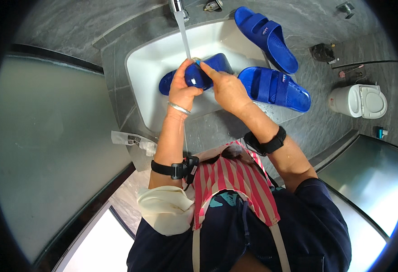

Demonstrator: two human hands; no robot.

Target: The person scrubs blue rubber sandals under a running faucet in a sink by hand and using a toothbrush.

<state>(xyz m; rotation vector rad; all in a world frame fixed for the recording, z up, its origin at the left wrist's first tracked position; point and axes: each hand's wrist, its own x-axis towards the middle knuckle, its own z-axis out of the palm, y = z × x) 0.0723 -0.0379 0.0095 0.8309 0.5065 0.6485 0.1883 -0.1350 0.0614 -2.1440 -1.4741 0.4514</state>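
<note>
Under the running tap, my left hand [182,91] grips a wet blue slipper [195,77] by its rounded, glossy end. The index finger of my right hand [231,90] points onto the same slipper, its other fingers curled. A small light-blue thing [198,62] shows at that fingertip; whether my right hand holds it is unclear. More blue slipper material [219,63] lies behind my hands in the white sink [144,98]; I cannot tell if it is a second slipper. Water [182,32] falls from the chrome faucet [176,6] close to my left fingertips.
Two blue two-strap slippers [268,39] [275,89] rest at the sink's right side, on the rim and wet grey counter [280,114]. A clear plastic bag [131,138] lies at the counter's left front. A frosted panel [49,112] stands left; a toilet [358,101] stands right.
</note>
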